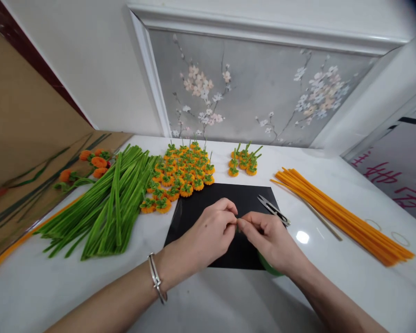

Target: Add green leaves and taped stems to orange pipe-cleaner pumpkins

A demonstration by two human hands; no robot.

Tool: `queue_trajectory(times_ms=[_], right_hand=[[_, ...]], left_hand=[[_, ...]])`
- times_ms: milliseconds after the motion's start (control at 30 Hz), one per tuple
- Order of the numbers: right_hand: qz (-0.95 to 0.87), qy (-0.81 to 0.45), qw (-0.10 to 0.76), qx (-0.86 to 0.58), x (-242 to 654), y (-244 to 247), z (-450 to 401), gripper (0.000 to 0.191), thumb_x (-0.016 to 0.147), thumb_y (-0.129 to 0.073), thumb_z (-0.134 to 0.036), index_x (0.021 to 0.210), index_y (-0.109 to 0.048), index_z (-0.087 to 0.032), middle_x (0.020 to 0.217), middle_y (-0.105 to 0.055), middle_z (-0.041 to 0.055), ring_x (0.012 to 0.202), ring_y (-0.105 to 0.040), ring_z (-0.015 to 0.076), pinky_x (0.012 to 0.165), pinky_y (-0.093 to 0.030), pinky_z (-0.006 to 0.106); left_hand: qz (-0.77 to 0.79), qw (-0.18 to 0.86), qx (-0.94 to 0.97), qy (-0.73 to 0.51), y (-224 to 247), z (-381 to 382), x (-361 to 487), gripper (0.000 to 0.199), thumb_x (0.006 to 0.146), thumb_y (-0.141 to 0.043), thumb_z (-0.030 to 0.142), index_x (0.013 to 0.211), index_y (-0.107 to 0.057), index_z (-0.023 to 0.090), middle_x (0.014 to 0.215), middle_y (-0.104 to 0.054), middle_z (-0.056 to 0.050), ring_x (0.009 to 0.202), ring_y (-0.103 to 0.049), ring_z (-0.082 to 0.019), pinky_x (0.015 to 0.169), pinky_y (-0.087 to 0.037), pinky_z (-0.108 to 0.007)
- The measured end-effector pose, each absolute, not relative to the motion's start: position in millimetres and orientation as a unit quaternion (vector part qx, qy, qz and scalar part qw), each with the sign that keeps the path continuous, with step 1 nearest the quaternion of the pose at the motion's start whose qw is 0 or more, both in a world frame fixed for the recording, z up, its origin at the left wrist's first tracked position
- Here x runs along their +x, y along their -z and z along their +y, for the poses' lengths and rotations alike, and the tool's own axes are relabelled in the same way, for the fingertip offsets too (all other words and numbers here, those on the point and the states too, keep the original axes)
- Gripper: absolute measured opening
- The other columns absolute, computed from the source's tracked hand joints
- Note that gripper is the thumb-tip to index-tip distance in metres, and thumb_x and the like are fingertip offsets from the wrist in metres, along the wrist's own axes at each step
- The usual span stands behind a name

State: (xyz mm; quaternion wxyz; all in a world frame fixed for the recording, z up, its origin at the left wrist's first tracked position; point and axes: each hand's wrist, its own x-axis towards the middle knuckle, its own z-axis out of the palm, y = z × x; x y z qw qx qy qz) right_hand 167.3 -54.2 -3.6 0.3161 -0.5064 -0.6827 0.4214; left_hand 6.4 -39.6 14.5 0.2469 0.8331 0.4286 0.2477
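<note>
Over a black mat (pixel 190 222), my left hand (pixel 213 226) and my right hand (pixel 270 238) meet fingertip to fingertip. Both are closed in a pinch. A tiny greenish bit shows just below the fingertips, but the fingers cover most of it and I cannot make out what it is. A pair of thread snips (pixel 273 209) lies on the mat's right edge, beyond my right hand. Part of a round green thing (pixel 271 267) shows beneath my right hand; the rest is hidden.
Green pipe cleaners (pixel 104 217) lie piled at left, beside many small orange fuzzy pieces with green tops (pixel 185 173). A smaller cluster (pixel 244 162) stands behind the mat. Orange pipe cleaners (pixel 343 215) and a thin stick (pixel 322 219) lie right. Orange flowers (pixel 99 162) lie far left.
</note>
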Motion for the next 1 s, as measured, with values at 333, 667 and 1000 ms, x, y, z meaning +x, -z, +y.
queue_trajectory(times_ms=[333, 667, 1000], right_hand=[[-0.762, -0.343, 0.291, -0.466, 174, -2, -57, 0.026, 0.092, -0.041, -0.028, 0.073, -0.054, -0.018, 0.059, -0.045, -0.0032, 0.053, -0.037, 0.0101, 0.049, -0.03, 0.022], [-0.795, -0.269, 0.304, -0.451, 175, 0, -55, 0.025, 0.094, -0.038, -0.028, 0.075, -0.053, -0.021, 0.06, -0.052, -0.0021, 0.051, -0.046, 0.0114, 0.052, -0.034, 0.022], [-0.739, -0.326, 0.311, -0.501, 171, 6, -55, 0.028, 0.094, -0.039, -0.035, 0.073, -0.049, -0.02, 0.058, -0.041, -0.004, 0.05, -0.035, 0.0105, 0.048, -0.028, 0.023]], left_hand=[[0.422, 0.601, 0.646, -0.209, -23, -15, -15, 0.035, 0.089, -0.044, 0.041, 0.091, -0.068, 0.016, 0.102, -0.063, -0.007, 0.096, -0.058, -0.019, 0.077, -0.047, -0.029], [0.323, 0.81, 0.472, -0.13, -11, -15, -19, 0.016, 0.08, -0.06, 0.027, 0.088, -0.065, 0.014, 0.078, -0.063, -0.002, 0.064, -0.061, -0.009, 0.061, -0.052, -0.022], [0.42, 0.418, 0.763, -0.259, -18, -26, -6, 0.013, 0.074, -0.058, 0.014, 0.062, -0.064, 0.014, 0.092, -0.06, -0.001, 0.065, -0.053, -0.007, 0.06, -0.043, -0.022]])
